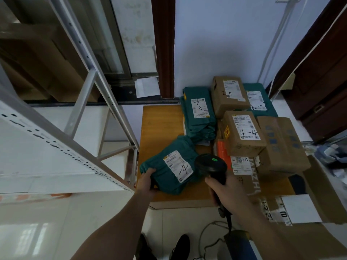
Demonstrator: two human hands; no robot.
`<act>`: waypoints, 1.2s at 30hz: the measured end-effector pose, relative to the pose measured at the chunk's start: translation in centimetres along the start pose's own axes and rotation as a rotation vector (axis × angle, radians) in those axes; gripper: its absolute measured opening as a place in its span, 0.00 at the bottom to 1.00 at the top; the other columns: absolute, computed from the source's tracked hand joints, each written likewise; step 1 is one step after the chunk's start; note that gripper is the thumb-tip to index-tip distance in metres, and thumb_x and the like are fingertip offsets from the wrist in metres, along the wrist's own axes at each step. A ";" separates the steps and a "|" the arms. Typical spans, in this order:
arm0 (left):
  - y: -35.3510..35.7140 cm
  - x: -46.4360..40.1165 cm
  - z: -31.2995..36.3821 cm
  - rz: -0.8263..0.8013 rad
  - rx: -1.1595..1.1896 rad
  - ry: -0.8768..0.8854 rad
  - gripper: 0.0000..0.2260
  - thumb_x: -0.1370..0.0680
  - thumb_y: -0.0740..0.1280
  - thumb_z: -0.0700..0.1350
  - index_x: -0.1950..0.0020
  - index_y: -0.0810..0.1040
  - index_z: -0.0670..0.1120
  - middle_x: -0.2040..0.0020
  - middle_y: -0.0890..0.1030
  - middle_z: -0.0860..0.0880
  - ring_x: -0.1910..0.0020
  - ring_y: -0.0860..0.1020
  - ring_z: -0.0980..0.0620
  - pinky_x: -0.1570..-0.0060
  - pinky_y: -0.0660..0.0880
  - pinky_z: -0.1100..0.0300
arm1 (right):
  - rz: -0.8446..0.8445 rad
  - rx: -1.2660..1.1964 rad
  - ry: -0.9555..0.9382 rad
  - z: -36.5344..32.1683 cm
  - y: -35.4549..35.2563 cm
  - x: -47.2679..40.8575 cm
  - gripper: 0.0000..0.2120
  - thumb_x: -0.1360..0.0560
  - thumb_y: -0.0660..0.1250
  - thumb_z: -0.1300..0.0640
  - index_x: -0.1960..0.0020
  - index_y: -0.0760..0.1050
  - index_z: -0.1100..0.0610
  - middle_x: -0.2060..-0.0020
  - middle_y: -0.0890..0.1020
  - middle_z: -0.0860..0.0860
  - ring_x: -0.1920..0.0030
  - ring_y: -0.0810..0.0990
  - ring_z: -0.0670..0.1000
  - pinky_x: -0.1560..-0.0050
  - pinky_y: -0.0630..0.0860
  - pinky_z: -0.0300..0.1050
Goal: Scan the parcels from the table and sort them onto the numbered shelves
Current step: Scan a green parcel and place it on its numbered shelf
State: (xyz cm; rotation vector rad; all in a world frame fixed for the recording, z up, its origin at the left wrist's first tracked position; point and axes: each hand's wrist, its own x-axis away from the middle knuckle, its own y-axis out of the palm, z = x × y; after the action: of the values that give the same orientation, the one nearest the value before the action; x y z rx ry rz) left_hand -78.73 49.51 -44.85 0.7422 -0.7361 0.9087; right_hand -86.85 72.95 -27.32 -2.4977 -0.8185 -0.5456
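**Inspector:** State your hands, nearest first.

**Me:** My left hand (148,182) grips the near-left corner of the green mailer (169,167), fingers curled over its top edge. My right hand (226,190) is wrapped round the handle of the scanner (211,167), its cable trailing down toward the floor. A green light shows on the scanner head.

**Inspector:** Where does the parcel lie relative to those hands?

**Me:** On the near-left part of the table (159,124), directly ahead of my left hand and just left of the scanner head — the 2 look almost touching in this view, though I cannot tell if they are. The mailer's long axis runs diagonally, from my left hand up and away to the right. Its label (178,166) faces up, marked with what reads as "-4"; the first figure is not legible to me.

**Inspector:** Which hand governs the next move?

**Me:** In my judgement the left, since it already holds the parcel; the right only needs to aim at the barcode at the label's far-left end. The shelving frame (78,113) stands to my left, so the carry would go that way.

**Inspector:** And beyond?

**Me:** Farther back — another green mailer (199,109), a brown box marked "4-4" (244,132), and at the rear a box marked "2-4" (229,94). These remain unsorted on the table.
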 end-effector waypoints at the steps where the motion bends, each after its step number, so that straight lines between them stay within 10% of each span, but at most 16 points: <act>1: -0.4 0.3 0.3 -0.010 0.012 -0.002 0.14 0.21 0.70 0.42 0.36 0.78 0.46 0.38 0.83 0.40 0.39 0.80 0.36 0.43 0.80 0.37 | 0.001 0.003 -0.005 0.0 0.1 0.0 0.11 0.21 0.66 0.60 0.61 0.73 0.61 0.76 0.74 0.53 0.76 0.73 0.49 0.75 0.73 0.36; 36: -0.8 4.1 3.2 -0.240 -0.024 0.038 0.19 0.23 0.73 0.40 0.32 0.79 0.47 0.37 0.85 0.42 0.36 0.81 0.38 0.36 0.77 0.34 | 0.041 0.094 -0.033 -2.1 4.7 0.5 0.02 0.22 0.65 0.56 0.52 0.74 0.54 0.71 0.78 0.51 0.75 0.77 0.48 0.71 0.74 0.43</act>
State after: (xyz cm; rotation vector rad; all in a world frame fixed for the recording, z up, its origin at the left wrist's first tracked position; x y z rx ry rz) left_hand -77.03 48.29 -40.04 0.7718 -0.6083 0.6930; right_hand -83.95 68.69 -26.75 -2.4375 -0.7853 -0.4433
